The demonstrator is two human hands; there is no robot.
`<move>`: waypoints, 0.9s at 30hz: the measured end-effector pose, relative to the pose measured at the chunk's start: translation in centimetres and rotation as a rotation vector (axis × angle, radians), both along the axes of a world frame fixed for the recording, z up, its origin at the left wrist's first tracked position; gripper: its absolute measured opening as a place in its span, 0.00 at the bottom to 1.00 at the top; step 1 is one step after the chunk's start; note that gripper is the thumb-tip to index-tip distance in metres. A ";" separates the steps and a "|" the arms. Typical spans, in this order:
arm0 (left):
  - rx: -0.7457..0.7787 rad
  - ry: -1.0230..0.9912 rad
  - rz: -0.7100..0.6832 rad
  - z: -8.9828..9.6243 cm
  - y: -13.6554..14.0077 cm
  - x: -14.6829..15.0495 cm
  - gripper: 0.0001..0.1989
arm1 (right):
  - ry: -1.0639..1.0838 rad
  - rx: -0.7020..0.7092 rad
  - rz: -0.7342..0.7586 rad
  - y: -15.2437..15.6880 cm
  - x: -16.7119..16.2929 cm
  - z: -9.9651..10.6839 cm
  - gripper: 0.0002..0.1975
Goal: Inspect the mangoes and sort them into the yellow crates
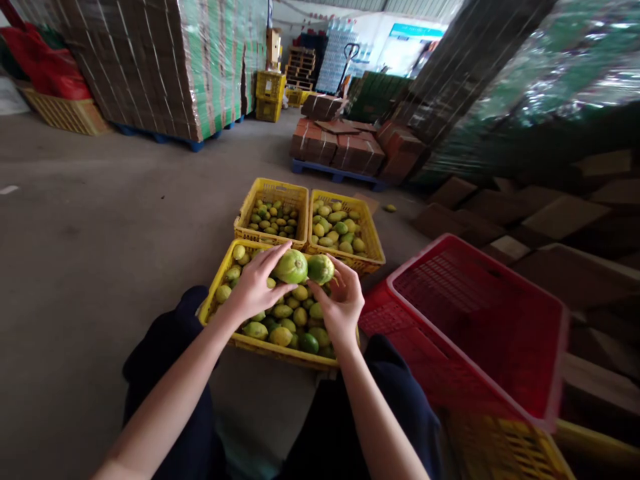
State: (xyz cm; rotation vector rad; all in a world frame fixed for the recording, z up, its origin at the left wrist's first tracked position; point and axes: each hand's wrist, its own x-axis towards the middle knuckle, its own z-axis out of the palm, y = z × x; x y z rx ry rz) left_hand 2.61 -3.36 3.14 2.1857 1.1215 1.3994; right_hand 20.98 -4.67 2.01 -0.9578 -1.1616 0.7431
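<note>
My left hand [260, 283] is closed around a pale green lemon [291, 267], thumb below and fingers above. Close beside it, my right hand [343, 300] grips a darker green lemon [321, 269] between thumb and fingers. Both fruits are held up over a yellow crate [280, 347] full of green and yellow lemons [281, 335]. Behind it stand a yellow crate [245, 230] of small, mostly green fruit and another yellow crate [373, 243] of larger yellow-green lemons.
A red crate [450, 360] stands at my right on yellow crates [505, 447]. Flattened cardboard [565, 220] lies beyond it. Ahead is a blue pallet [340, 175] with brown cartons [357, 153]. Wrapped carton stacks [150, 67] rise at the left. One loose lemon [389, 208] lies on the floor.
</note>
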 end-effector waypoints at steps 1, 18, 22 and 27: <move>-0.055 -0.037 -0.003 0.1 0.0 -0.1 0.35 | -0.002 -0.020 0.019 0.0 0.2 0.2 0.24; -0.763 -0.621 -0.208 0.3 0.2 0.8 0.27 | 0.080 -0.333 0.325 -0.9 1.4 2.3 0.19; -1.017 -0.700 0.012 -0.9 1.5 1.6 0.29 | 0.087 -0.411 0.314 -0.6 0.9 2.2 0.17; -1.230 -0.729 0.096 -0.9 1.9 2.0 0.28 | 0.158 -0.531 0.330 -0.3 0.4 1.7 0.15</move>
